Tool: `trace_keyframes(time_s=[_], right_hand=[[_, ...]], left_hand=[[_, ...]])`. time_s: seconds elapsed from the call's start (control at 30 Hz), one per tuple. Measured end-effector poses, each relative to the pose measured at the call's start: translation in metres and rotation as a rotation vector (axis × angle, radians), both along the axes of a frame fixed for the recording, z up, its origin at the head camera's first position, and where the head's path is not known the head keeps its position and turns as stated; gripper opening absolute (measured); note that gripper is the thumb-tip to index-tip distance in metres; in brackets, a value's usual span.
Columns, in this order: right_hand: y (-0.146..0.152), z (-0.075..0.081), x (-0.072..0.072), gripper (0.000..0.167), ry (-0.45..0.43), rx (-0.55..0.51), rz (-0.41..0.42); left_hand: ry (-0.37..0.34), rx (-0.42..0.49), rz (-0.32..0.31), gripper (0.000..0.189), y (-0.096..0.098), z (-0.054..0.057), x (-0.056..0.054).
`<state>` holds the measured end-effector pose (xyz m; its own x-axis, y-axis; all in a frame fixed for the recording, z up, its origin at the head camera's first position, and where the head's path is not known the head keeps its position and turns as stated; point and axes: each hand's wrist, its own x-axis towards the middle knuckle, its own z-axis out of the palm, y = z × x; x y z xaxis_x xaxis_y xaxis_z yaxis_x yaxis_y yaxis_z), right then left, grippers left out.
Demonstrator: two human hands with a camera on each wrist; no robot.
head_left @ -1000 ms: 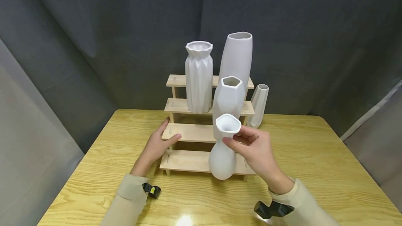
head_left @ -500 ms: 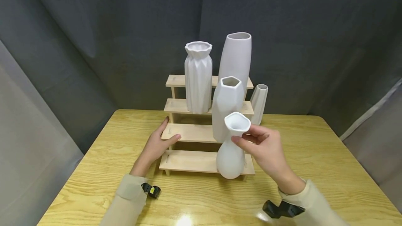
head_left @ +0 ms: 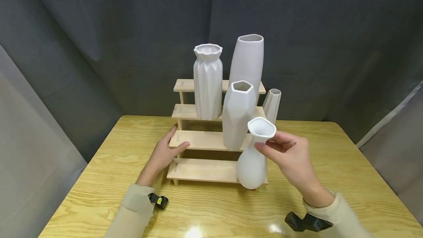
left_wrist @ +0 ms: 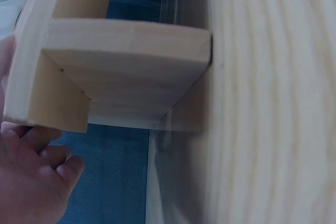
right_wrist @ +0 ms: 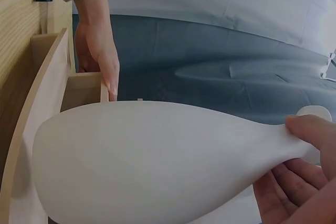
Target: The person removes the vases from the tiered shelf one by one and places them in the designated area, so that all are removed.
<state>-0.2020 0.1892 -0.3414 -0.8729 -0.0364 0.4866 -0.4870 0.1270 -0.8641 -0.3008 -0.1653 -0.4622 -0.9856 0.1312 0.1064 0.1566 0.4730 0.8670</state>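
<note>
Pinching the bulbous vase (head_left: 252, 166) by its neck with the right hand (head_left: 292, 157), lower right of centre. Pointing mouth-up with long axis near vertical, tilted slightly right at top. Gripping the wooden rack (head_left: 198, 139) with the left hand (head_left: 163, 153), lower left of centre. Shifted rightward, vase and right hand together, since the earlier head frames.

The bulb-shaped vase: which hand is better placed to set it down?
Probably the right hand: it grips the vase by its neck, while the left hand holds the rack at its left side.
</note>
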Motion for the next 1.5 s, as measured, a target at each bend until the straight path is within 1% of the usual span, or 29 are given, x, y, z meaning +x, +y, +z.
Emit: trace_keyframes(time_s=[0.37, 0.63, 0.8, 1.03, 1.2, 1.3, 1.37, 1.5], right_hand=[[0.015, 0.000, 0.003, 0.033, 0.002, 0.029, -0.027], [0.027, 0.002, 0.007, 0.034, -0.010, -0.008, -0.040], [0.034, 0.002, 0.009, 0.034, -0.033, 0.025, -0.099], [0.045, 0.003, 0.008, 0.034, -0.011, 0.031, -0.135], [0.050, 0.003, 0.009, 0.035, -0.051, 0.040, -0.197], [0.053, 0.002, 0.009, 0.035, -0.073, 0.031, -0.227], [0.055, 0.001, 0.008, 0.035, -0.075, 0.031, -0.249], [0.061, 0.001, 0.004, 0.034, -0.073, -0.004, -0.284]], left_hand=[[-0.007, 0.003, -0.001, 0.097, -0.001, 0.001, 0.000], [0.000, 0.004, -0.006, 0.100, 0.001, 0.001, 0.000], [-0.004, -0.006, -0.004, 0.101, 0.001, -0.001, -0.001], [0.007, -0.003, -0.003, 0.098, -0.001, -0.002, -0.002], [0.015, -0.002, -0.011, 0.099, -0.002, -0.002, -0.001], [0.013, 0.001, -0.008, 0.100, -0.002, -0.002, -0.001], [0.014, -0.001, -0.009, 0.100, -0.002, -0.002, -0.002], [0.018, 0.003, -0.011, 0.099, -0.001, -0.001, -0.002]])
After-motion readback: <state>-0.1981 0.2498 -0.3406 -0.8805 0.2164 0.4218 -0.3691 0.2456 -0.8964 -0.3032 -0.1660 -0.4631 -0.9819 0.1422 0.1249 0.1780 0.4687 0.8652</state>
